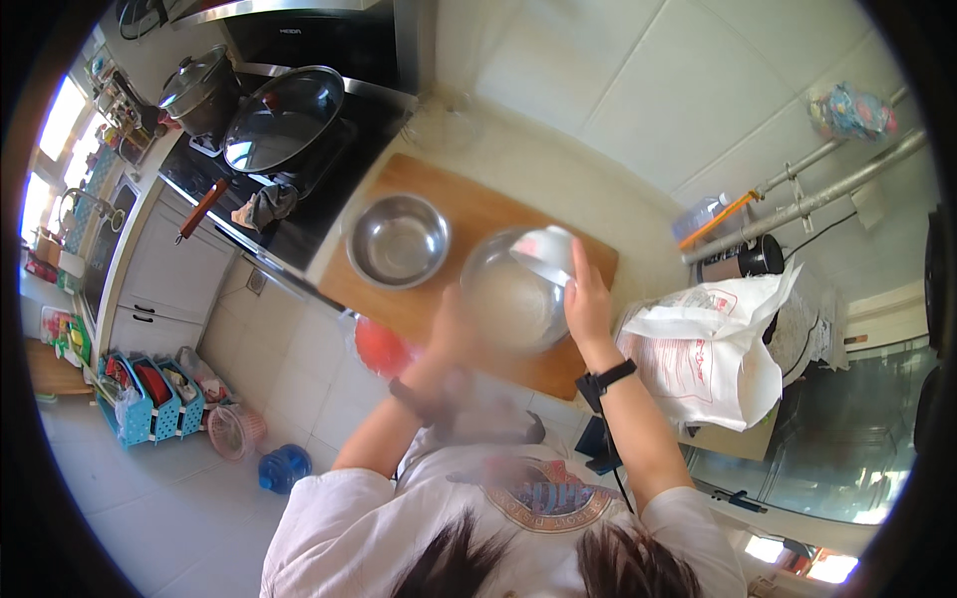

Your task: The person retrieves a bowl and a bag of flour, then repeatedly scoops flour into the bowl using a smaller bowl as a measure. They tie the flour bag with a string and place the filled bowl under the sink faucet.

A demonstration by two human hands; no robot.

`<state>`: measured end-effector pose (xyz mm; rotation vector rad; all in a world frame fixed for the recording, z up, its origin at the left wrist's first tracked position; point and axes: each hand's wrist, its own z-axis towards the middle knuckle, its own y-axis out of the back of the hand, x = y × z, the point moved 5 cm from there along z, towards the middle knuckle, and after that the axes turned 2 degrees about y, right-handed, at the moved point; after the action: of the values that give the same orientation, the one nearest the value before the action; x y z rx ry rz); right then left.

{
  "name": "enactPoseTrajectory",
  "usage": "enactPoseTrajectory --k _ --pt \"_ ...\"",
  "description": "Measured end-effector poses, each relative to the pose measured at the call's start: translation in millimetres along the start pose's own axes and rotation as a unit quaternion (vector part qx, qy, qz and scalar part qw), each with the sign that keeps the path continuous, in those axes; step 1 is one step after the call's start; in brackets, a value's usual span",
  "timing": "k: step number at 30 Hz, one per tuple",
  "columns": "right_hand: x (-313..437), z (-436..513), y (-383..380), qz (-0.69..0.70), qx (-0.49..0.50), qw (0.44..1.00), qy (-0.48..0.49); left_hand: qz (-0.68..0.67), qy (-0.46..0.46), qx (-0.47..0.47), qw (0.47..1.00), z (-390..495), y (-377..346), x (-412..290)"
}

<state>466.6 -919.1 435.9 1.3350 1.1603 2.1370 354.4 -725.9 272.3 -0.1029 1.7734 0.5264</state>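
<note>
In my right hand [588,303] is a small white bowl [549,250] with a pink pattern, tipped over a large stainless steel bowl [559,318]. Pale, flour-like contents [516,303] cover the bottom of the steel bowl. My left hand [448,333] is at that bowl's left rim, but a blur hides its fingers and whether it grips the rim. To the left stands a second stainless steel bowl [398,243], with nothing visible in it. Both steel bowls rest on a wooden board [467,198].
A lidded wok [284,123] and a dark pot [198,97] stand on the black stove [329,202], the wok's wooden handle [203,211] jutting past the front edge. Right of the board is an open white woven sack [695,351]. Metal pipes [815,190] run along the wall.
</note>
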Motion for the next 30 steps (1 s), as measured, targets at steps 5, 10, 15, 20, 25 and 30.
enactPoseTrajectory --k 5,10,15,20,25,30 --pt "1.9 1.2 5.2 -0.032 -0.075 0.995 0.058 -0.002 -0.013 0.004 1.0 8.1 -4.1 8.0" --pt "5.3 -3.7 6.9 -0.091 -0.168 0.968 0.166 -0.007 -0.006 0.015 1.0 11.7 -3.1 7.3" --pt "3.2 -4.9 4.3 -0.119 -0.124 0.971 0.166 0.179 -0.171 -0.167 0.954 -8.8 23.7 -83.3" --pt "-4.4 -0.2 -8.6 0.044 -0.09 0.99 0.1 0.072 -0.261 -0.045 0.962 4.4 27.3 -171.5" --pt "-15.7 -3.9 -13.3 0.111 -0.081 0.99 -0.001 0.141 -0.132 0.045 0.98 45.1 17.5 -172.3" --pt "12.8 -10.7 -13.7 -0.047 -0.064 0.992 0.1 0.212 -0.158 -0.005 0.964 54.1 9.8 -166.4"
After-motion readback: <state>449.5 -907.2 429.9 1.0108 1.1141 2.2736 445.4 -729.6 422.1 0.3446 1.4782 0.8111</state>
